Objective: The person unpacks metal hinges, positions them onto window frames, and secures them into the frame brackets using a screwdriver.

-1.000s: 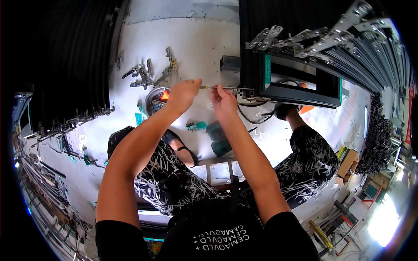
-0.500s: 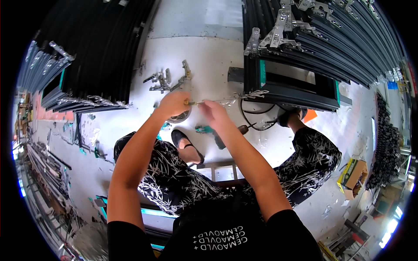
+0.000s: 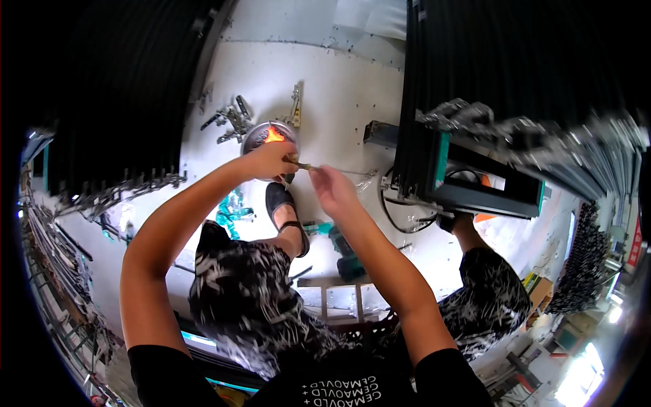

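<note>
My left hand (image 3: pixel 271 161) is closed round one end of a thin metal strip (image 3: pixel 302 165), in front of a round metal bowl (image 3: pixel 249 144). Something bright orange (image 3: pixel 274 134) shows inside the bowl, partly behind the hand. The fingertips of my right hand (image 3: pixel 332 190) pinch the strip just right of the left hand. A fine length seems to run on rightward past the fingers, too blurred to make out. Beyond the bowl, several metal hinge pieces (image 3: pixel 234 123) lie loose on the floor, with one longer hinge arm (image 3: pixel 296 105) apart from them.
A stack of black frames (image 3: pixel 475 81) with metal hinges along its edge stands at right, another dark stack (image 3: pixel 115 95) at left. A teal and dark power drill (image 3: pixel 344 252) lies near my foot. Green pieces (image 3: pixel 234 214) and a black cable (image 3: pixel 400 220) are on the floor.
The view has shifted, and both stacks look blurred. My left hand has come nearer, baring more of the bowl and the orange thing. The strip stays between my hands.
</note>
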A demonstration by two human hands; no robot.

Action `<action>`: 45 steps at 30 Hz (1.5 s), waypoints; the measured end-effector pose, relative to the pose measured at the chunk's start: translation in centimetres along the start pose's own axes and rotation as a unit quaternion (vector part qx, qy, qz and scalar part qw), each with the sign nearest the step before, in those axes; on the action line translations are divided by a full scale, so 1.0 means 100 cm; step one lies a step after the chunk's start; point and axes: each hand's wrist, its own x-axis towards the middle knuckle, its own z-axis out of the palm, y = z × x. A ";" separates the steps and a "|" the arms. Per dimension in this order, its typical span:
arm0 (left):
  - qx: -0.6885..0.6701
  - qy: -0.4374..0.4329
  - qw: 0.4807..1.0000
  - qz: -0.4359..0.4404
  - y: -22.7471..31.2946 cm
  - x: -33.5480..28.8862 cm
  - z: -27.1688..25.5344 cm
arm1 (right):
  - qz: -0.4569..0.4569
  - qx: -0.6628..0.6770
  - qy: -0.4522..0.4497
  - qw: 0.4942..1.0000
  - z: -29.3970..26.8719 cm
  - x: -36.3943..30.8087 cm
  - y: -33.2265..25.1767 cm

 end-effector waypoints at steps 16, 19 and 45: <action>-0.233 -0.002 0.971 0.052 -0.074 0.118 0.096 | -0.108 -0.142 0.159 0.971 -0.059 0.036 -0.041; -0.277 -0.016 0.960 0.026 -0.074 0.119 0.095 | -0.102 -0.127 0.143 0.976 -0.060 0.043 -0.041; -0.375 -0.092 0.922 -0.019 -0.062 0.124 0.076 | -0.165 -0.103 0.168 0.966 -0.053 0.042 -0.036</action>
